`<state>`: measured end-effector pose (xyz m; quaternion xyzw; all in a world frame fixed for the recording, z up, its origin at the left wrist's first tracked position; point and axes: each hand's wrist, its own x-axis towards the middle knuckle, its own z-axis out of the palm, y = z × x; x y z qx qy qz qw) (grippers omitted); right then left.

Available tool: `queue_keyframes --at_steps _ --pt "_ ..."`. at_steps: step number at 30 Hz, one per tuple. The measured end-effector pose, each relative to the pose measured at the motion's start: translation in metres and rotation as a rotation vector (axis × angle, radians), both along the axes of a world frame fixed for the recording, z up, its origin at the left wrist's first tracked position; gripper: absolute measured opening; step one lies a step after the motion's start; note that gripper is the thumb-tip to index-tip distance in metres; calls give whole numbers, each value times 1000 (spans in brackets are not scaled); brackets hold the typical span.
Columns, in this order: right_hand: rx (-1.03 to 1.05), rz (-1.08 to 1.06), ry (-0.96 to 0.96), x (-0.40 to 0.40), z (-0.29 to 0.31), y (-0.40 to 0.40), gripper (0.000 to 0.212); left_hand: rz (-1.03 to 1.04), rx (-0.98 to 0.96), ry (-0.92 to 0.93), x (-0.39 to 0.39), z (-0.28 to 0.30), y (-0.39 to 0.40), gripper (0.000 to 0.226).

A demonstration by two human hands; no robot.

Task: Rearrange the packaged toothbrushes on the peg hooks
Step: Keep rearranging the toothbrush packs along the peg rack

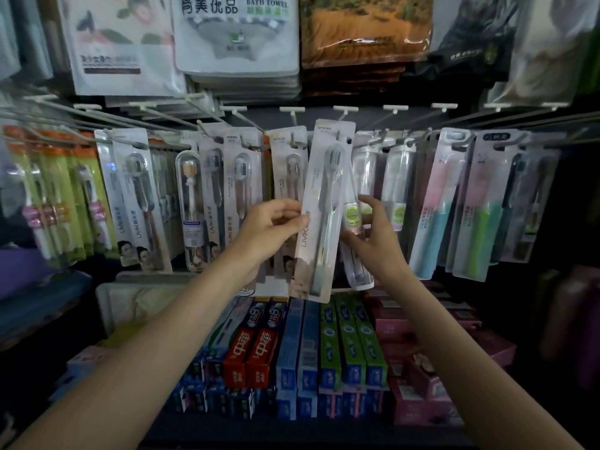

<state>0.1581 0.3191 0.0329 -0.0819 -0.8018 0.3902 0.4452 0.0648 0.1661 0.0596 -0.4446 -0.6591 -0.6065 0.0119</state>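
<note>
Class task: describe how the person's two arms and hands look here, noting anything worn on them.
Both forearms are bare up to the frame edge: no sleeves show. The left hand and right hand wear no gloves, and no rings, watch or bracelets are visible.

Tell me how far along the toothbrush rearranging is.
Mid-job. Done: most packs hang in rows on the peg hooks. In hand: the left hand pinches a grey toothbrush pack, tilted, its top near a hook; whether it is threaded cannot be told. The right hand touches the clear pack behind. Left: hanging this pack straight.
</note>
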Motion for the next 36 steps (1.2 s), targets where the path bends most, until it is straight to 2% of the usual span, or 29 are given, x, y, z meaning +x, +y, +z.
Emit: queue_keyframes --at_steps 4,8,13,15,17,19,21,24,27,29,32,36 --pt "66 3 -29 3 2 -2 67 63 -13 83 -1 1 1 11" --pt "59 31 -63 3 5 -1 65 152 -40 227 -2 1 1 12" --pt "140 -130 -109 3 4 3 64 211 -19 351 -5 1 -8 16" --pt "201 -252 -37 6 4 -3 57 230 43 353 -8 -3 -18 14" --pt "305 -350 126 8 7 -19 46 322 134 378 -16 -9 -33 13" --pt "409 -350 251 5 14 -42 38 428 222 358 -31 -12 -49 16" --pt "421 -201 246 -4 23 -67 34 496 260 272 -51 -12 -62 25" --pt "326 114 102 -33 33 -101 32 475 138 135 -77 -9 -69 44" --pt "264 239 -73 -68 32 -124 37 354 51 90 -95 -4 -65 48" --pt "225 230 -119 -83 28 -132 43 326 31 65 -102 0 -61 46" --pt "258 104 -111 -89 23 -136 46 309 33 -9 -110 1 -64 46" --pt "272 12 -116 -84 16 -132 46 317 37 48 -114 -6 -69 45"
